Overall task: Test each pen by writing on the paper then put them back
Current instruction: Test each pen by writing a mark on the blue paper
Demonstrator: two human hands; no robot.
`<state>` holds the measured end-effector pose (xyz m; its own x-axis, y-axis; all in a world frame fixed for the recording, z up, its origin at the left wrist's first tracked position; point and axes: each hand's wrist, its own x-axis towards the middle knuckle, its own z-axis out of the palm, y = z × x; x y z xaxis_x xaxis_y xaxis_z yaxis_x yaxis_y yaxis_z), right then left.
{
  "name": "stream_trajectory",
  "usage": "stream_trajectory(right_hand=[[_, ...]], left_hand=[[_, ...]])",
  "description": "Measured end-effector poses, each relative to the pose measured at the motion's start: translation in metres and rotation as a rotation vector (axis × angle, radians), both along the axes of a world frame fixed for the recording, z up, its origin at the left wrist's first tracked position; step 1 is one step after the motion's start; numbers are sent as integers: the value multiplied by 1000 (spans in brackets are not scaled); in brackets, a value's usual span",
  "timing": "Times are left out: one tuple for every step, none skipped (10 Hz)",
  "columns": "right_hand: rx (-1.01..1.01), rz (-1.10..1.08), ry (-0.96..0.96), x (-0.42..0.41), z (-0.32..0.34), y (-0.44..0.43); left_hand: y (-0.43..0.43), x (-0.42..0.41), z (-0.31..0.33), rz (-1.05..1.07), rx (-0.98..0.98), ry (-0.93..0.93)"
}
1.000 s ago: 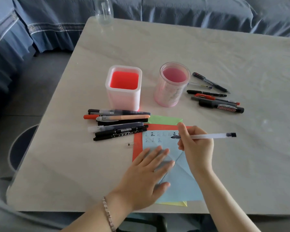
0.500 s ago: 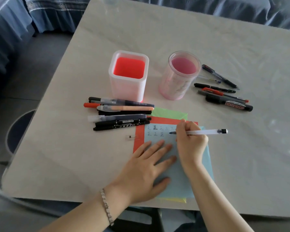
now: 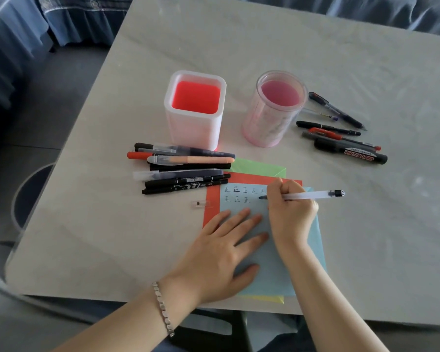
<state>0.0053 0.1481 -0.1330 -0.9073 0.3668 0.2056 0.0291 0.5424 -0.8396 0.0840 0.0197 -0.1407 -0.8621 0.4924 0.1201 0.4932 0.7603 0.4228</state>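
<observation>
My right hand [image 3: 291, 212] grips a clear-barrelled pen [image 3: 313, 195], its tip down on the blue paper [image 3: 277, 270] just right of the second row of written characters. My left hand [image 3: 224, 252] lies flat with spread fingers on the same sheet. Red, green and yellow sheets stick out from under the blue one. A small clear pen cap [image 3: 200, 204] lies left of the red paper [image 3: 212, 204]. Several pens [image 3: 183, 168] lie in a pile left of the papers, and several more pens [image 3: 346, 138] lie to the right of the round pink holder [image 3: 272, 123].
A square white holder with a red inside [image 3: 194, 123] stands beside the round one; both hold no pens. The table's front edge [image 3: 137, 298] runs just under my wrists. Blue upholstered seating lies beyond the table's far side and to the left.
The pen tip has come down from the first row toward the second row of characters. The camera has moved closer. My left hand stays flat on the paper.
</observation>
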Motion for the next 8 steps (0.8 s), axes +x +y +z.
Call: stream_trajectory(right_hand=[[-9, 5, -8, 0, 0, 1], [-26, 11, -5, -1, 0, 1], [-42, 34, -21, -1, 1, 1], [-55, 63, -33, 1, 3, -1], [-67, 107, -52, 2, 3, -1], [-88, 156, -76, 4, 3, 5], [-37, 130, -75, 4, 2, 16], [-31, 182, -148, 7, 6, 26]], left_hand=[[0, 0, 0, 1, -3, -2], [0, -1, 1, 4, 3, -4], [0, -1, 0, 7, 12, -3], [0, -1, 1, 13, 11, -2], [1, -1, 1, 16, 7, -3], [1, -2, 0, 14, 5, -2], [0, -2, 1, 12, -1, 6], [1, -2, -1, 9, -26, 4]])
